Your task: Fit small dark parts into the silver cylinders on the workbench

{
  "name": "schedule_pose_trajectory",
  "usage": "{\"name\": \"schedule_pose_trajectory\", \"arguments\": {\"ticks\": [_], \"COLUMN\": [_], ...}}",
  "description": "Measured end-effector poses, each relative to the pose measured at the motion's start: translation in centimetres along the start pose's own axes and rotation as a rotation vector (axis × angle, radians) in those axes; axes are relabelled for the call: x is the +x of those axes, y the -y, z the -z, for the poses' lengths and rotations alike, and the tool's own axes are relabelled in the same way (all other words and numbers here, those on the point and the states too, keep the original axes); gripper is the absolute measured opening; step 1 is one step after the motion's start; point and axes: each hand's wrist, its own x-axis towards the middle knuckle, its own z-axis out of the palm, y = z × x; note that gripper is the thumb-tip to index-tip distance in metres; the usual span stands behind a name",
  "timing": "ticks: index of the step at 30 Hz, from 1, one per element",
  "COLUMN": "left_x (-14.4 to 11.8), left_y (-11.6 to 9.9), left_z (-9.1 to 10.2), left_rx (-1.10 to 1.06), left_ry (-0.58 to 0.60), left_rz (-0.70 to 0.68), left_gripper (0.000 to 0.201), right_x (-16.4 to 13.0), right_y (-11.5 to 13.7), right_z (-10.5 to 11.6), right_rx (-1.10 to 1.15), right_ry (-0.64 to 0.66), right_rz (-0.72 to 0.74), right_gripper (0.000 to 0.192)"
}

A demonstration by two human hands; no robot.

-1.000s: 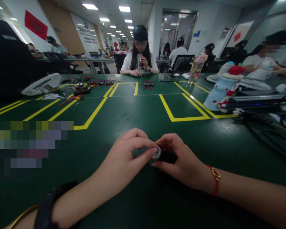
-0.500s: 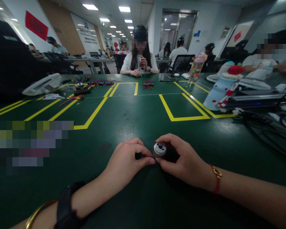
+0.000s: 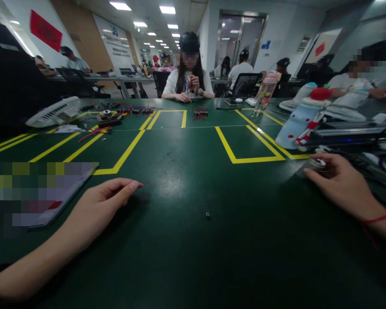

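Place: assembly workshop
Signs: green surface [image 3: 186,163] with yellow tape lines [image 3: 128,150]; wire bundles [image 3: 200,113] beyond them; seated workers [image 3: 188,81] behind

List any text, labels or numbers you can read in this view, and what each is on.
None can be read.
Red banner on the left wall: writing too blurred.
White wall board: lines of text too small.
Blue sign by the doors: a shape only.
Flat device by the left hand: pixelated.

head-worn view, forward-down over green table [image 3: 193,171]
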Motion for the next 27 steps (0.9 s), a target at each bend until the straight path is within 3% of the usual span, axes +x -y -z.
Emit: {"name": "schedule_pose_trajectory", "arguments": {"ticks": [2,4,6,9,11,13,16,21,24,27], "left_x": [0.2,0.3,0.3,0.1,0.0,0.1,0.2,0.2,0.1,0.2], "left_y": [0.3,0.2,-0.1,-0.4,-0.3,-0.1,-0.1,-0.5,-0.5,-0.2], "left_z": [-0.4,-0.6,-0.6,-0.4,-0.3,-0.3,-0.4,-0.7,-0.7,-0.7], "left_rx": [0.005,0.013,0.020,0.047,0.051,0.049,0.052,0.086,0.093,0.098], "left_ry": [-0.018,-0.025,-0.024,0.015,0.038,0.042,0.034,0.021,0.024,0.034], "left_rz": [-0.010,-0.020,-0.018,-0.006,-0.018,-0.032,-0.035,-0.049,-0.063,-0.058], "left_gripper": [0.046,0.046,0.047,0.046,0.044,0.042,0.042,0.042,0.041,0.042], "right_x": [-0.6,-1.7,-3.4,-5.8,-6.6,-6.3,-4.1,0.8,2.5,3.2], "right_y": [1.3,4.7,9.3,16.0,18.8,19.6,17.0,7.2,2.2,0.1], "right_z": [0.0,-0.3,-1.0,-2.4,-3.1,-3.2,-1.9,1.5,2.5,2.5], "right_rx": [-0.123,-0.164,-0.032,0.200,0.264,0.295,0.296,-0.158,-0.389,-0.429], "right_ry": [-0.116,-0.181,-0.039,0.376,0.520,0.560,0.432,-0.059,-0.007,0.148], "right_rz": [0.124,0.319,0.534,0.695,0.719,0.701,0.586,0.346,0.105,-0.100], "right_gripper": [0.050,0.054,0.047,0.039,0.030,0.023,0.024,0.031,0.035,0.039]}}
